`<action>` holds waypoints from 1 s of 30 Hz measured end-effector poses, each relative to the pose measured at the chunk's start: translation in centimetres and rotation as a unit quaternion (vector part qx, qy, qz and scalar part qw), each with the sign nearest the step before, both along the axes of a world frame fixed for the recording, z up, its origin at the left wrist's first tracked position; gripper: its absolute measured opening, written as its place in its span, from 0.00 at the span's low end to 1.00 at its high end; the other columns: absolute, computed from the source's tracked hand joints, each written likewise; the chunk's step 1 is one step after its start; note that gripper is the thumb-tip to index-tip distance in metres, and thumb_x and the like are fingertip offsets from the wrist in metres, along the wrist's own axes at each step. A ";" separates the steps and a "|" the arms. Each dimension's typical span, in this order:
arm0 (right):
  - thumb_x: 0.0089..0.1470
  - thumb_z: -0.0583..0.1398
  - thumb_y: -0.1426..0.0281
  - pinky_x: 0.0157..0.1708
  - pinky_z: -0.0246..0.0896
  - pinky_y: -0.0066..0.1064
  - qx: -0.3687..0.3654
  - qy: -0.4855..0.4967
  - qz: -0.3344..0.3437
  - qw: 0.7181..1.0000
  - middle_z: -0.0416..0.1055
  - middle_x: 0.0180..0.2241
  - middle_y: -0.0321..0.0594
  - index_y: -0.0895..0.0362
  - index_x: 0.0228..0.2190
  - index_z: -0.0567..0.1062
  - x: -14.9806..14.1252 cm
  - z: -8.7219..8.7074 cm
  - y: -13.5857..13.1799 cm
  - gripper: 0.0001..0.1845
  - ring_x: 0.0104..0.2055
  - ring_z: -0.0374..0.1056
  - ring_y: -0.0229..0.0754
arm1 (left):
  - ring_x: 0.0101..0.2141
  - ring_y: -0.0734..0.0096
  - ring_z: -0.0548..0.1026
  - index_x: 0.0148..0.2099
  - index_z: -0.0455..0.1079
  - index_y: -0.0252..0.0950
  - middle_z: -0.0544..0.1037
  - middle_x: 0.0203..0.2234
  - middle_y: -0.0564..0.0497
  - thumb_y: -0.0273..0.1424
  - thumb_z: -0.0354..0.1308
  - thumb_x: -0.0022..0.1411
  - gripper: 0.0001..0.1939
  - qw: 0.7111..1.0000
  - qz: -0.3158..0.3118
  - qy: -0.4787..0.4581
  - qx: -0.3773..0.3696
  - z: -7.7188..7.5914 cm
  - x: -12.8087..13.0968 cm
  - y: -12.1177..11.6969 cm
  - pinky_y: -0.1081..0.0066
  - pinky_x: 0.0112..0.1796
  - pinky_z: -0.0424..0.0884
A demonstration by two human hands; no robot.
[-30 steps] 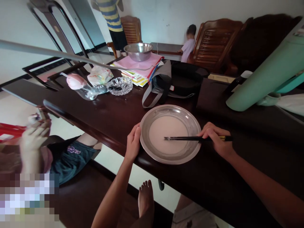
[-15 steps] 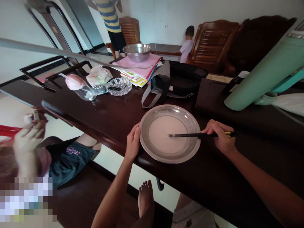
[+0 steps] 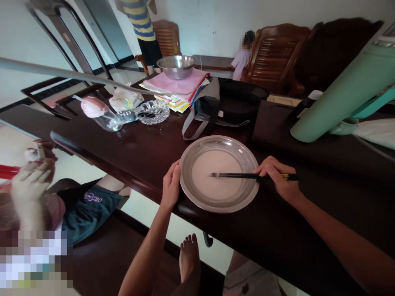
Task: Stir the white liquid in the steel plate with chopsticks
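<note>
Where the near edge of the dark wooden table [image 3: 138,154] runs, one shallow steel basin [image 3: 219,206], round, holding pale, milky liquid [image 3: 212,191]. Left hand [image 3: 171,184]: curved against the basin's left side, holding it, thumb at the rim. Right hand [image 3: 279,176]: closed about a pair of black chopsticks [image 3: 242,176], gold-banded near the grip, laid across the right rim, tips at the liquid. Below the table edge, one bare foot [image 3: 189,259]. To the left, a seated person's raised hand [image 3: 31,189]. Beyond the basin, a grey-and-black bag [image 3: 239,102]; to its left, a cut-glass dish [image 3: 160,117]; to its right, a tilted green cylinder [image 3: 330,107]. Farther, a steel bowl [image 3: 176,72] upon a pink folder [image 3: 159,84]. Farthest, a slatted wooden chair [image 3: 279,53] and a standing person in a striped shirt [image 3: 140,20].
</note>
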State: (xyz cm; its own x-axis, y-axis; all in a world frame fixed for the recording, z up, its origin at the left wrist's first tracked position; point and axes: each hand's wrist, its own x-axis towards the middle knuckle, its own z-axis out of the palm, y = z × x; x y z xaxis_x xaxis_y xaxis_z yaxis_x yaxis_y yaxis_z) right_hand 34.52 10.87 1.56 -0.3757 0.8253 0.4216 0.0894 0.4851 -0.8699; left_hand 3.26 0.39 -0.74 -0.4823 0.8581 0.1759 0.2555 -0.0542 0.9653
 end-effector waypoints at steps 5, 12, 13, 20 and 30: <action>0.64 0.56 0.67 0.30 0.61 0.37 0.002 0.072 -0.014 0.997 0.75 0.23 0.36 0.52 0.20 0.74 0.1 -0.1 0.2 0.21 0.26 0.68 0.41 | 0.51 0.59 0.75 0.54 0.75 0.36 0.79 0.51 0.44 0.49 0.50 0.68 0.26 1.000 -0.006 -0.002 0.004 0.0 0.0 0.0 0.62 0.54 0.68; 0.64 0.57 0.67 0.33 0.62 0.37 0.020 0.024 -0.032 0.999 0.76 0.26 0.37 0.52 0.21 0.76 0.0 0.1 0.1 0.19 0.30 0.69 0.42 | 0.51 0.58 0.75 0.55 0.75 0.36 0.79 0.51 0.44 0.49 0.50 0.69 0.26 1.000 -0.001 0.004 0.005 0.0 0.0 0.0 0.62 0.54 0.68; 0.64 0.57 0.67 0.32 0.61 0.36 0.016 0.045 -0.034 0.998 0.75 0.25 0.37 0.52 0.21 0.75 0.0 0.1 0.1 0.20 0.28 0.68 0.42 | 0.51 0.58 0.75 0.55 0.75 0.36 0.79 0.51 0.44 0.49 0.50 0.69 0.26 1.000 -0.003 0.004 0.005 0.0 0.0 0.0 0.62 0.54 0.68; 0.63 0.58 0.68 0.35 0.63 0.37 0.027 -0.008 0.016 0.999 0.78 0.28 0.38 0.52 0.23 0.77 0.0 0.1 0.0 0.17 0.32 0.70 0.44 | 0.51 0.59 0.75 0.55 0.74 0.36 0.79 0.51 0.45 0.48 0.50 0.69 0.25 1.000 -0.001 0.000 0.007 0.0 0.0 0.0 0.62 0.54 0.68; 0.62 0.58 0.64 0.34 0.65 0.40 0.001 -0.003 -0.006 1.000 0.77 0.27 0.39 0.51 0.22 0.76 0.0 0.0 0.0 0.18 0.31 0.70 0.45 | 0.51 0.58 0.75 0.54 0.75 0.36 0.79 0.51 0.44 0.48 0.50 0.69 0.25 1.000 0.002 0.001 0.000 0.3 0.2 -0.1 0.60 0.54 0.68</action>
State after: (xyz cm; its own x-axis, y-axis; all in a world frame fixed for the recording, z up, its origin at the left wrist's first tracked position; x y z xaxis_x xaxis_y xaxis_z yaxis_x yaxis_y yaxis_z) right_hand 34.53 10.91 1.55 -0.3682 0.8289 0.4210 0.0999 0.4855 -0.8685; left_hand 3.45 0.32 -0.40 -0.4861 0.8560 0.1763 0.2582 -0.0521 0.9647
